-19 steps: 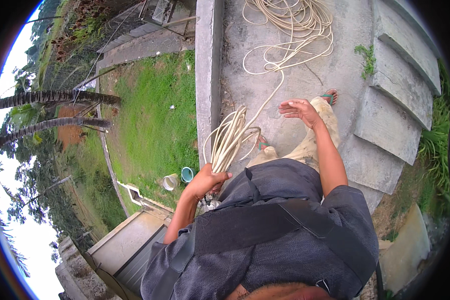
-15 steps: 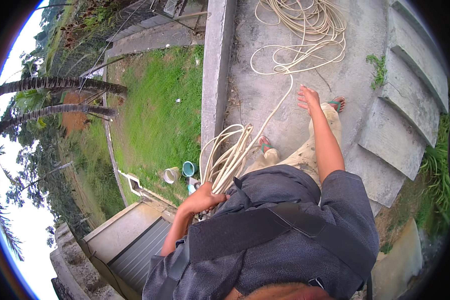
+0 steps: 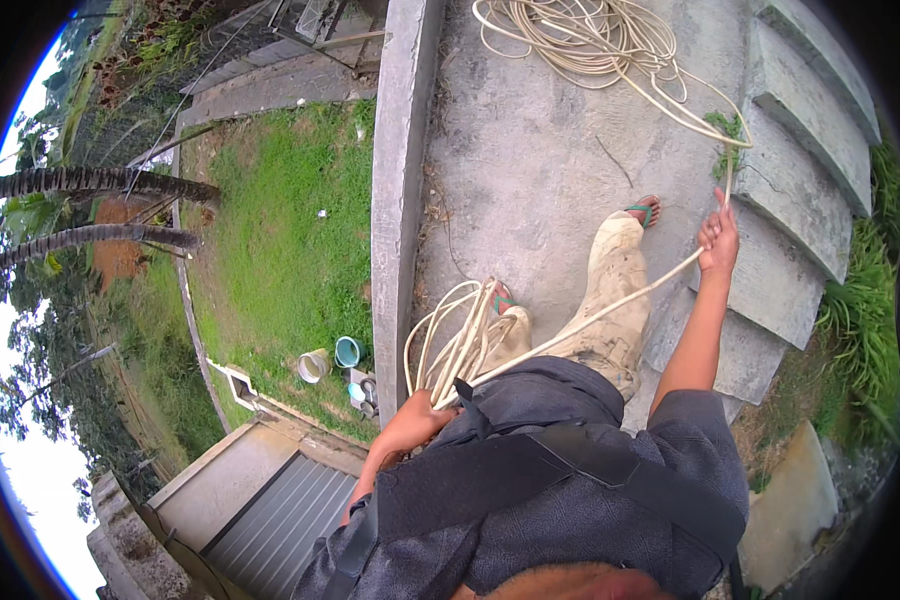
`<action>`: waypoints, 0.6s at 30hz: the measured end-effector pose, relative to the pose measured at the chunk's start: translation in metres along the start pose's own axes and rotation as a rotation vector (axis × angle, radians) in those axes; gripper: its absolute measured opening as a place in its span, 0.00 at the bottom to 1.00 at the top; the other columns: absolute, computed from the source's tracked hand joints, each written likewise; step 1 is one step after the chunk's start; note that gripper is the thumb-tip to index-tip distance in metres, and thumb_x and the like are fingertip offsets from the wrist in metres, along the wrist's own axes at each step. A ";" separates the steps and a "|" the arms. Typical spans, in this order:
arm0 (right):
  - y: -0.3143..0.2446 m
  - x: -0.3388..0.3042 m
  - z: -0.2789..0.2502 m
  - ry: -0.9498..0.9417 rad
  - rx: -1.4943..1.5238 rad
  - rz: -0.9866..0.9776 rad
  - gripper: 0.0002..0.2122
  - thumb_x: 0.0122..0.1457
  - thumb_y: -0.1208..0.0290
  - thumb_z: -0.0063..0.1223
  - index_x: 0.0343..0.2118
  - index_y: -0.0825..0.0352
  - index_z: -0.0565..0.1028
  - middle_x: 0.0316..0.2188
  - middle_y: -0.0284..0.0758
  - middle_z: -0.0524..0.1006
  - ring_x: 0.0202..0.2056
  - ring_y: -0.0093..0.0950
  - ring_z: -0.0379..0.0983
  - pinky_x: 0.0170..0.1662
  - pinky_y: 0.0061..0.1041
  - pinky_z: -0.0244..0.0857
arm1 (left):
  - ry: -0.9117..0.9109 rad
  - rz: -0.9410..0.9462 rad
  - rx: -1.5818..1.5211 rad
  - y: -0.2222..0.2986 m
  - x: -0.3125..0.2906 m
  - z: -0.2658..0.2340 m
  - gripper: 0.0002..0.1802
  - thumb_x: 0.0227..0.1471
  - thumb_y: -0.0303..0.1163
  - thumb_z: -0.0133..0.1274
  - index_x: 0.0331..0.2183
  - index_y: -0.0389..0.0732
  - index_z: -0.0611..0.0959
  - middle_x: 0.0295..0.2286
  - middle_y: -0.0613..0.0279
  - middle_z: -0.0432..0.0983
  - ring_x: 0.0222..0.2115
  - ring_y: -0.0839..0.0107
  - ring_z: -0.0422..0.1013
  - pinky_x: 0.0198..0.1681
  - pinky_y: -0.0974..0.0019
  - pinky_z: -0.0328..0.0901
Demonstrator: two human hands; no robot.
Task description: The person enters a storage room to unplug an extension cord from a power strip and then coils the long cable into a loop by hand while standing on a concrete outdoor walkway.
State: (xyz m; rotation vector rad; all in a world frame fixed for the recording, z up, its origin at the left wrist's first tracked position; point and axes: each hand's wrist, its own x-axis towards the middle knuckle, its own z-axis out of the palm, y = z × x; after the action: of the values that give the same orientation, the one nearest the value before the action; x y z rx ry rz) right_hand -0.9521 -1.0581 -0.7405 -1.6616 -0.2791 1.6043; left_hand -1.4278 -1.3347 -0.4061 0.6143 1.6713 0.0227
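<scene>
My left hand (image 3: 416, 423) is closed around a bundle of looped cream cable (image 3: 457, 345) at my waist, and the loops hang in front of my left leg. Out to the right, at arm's length, my right hand (image 3: 717, 240) grips a single strand of the same cable. That strand (image 3: 610, 308) runs taut across my thighs between the two hands. Past the right hand it bends back to a loose tangled pile of cable (image 3: 595, 40) on the concrete ahead.
Concrete steps (image 3: 770, 230) climb on the right, with a small weed (image 3: 727, 140) at their edge. A low concrete wall (image 3: 400, 190) runs along the left. Beyond it lie grass (image 3: 290, 220), a teal bucket (image 3: 348, 351) and a whitish bucket (image 3: 313, 366). My sandalled feet stand on the concrete.
My right hand, open and reaching forward before, has closed on the cable and pulled it out to the right. The strand has swung from straight ahead to across my body.
</scene>
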 end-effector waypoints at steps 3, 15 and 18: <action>0.122 -0.072 -0.167 0.492 0.022 0.293 0.12 0.65 0.63 0.42 0.39 0.66 0.75 0.16 0.25 0.62 0.12 0.18 0.54 0.11 0.20 0.45 | -0.123 0.135 0.110 -0.003 0.032 -0.008 0.24 0.50 0.36 0.60 0.46 0.32 0.81 0.33 0.46 0.82 0.34 0.60 0.76 0.42 0.58 0.68; 0.030 -0.178 -0.097 0.527 0.587 -0.239 0.14 0.70 0.60 0.43 0.47 0.63 0.75 0.17 0.23 0.56 0.13 0.15 0.47 0.14 0.19 0.42 | -0.229 0.251 -0.337 -0.007 0.058 -0.033 0.18 0.54 0.31 0.59 0.18 0.41 0.70 0.09 0.68 0.61 0.09 0.76 0.59 0.15 0.67 0.56; -0.026 -0.188 -0.077 0.336 0.663 -0.402 0.13 0.70 0.59 0.42 0.43 0.62 0.75 0.15 0.22 0.57 0.13 0.15 0.47 0.13 0.18 0.42 | -0.180 0.236 -0.354 -0.012 0.055 -0.034 0.17 0.54 0.31 0.59 0.18 0.41 0.70 0.09 0.68 0.62 0.09 0.75 0.59 0.15 0.67 0.57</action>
State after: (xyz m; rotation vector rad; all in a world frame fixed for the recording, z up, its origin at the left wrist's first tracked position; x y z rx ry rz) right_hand -0.9051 -1.1923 -0.5925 -1.2236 0.0881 0.9500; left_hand -1.4674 -1.3119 -0.4537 0.5228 1.3705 0.4135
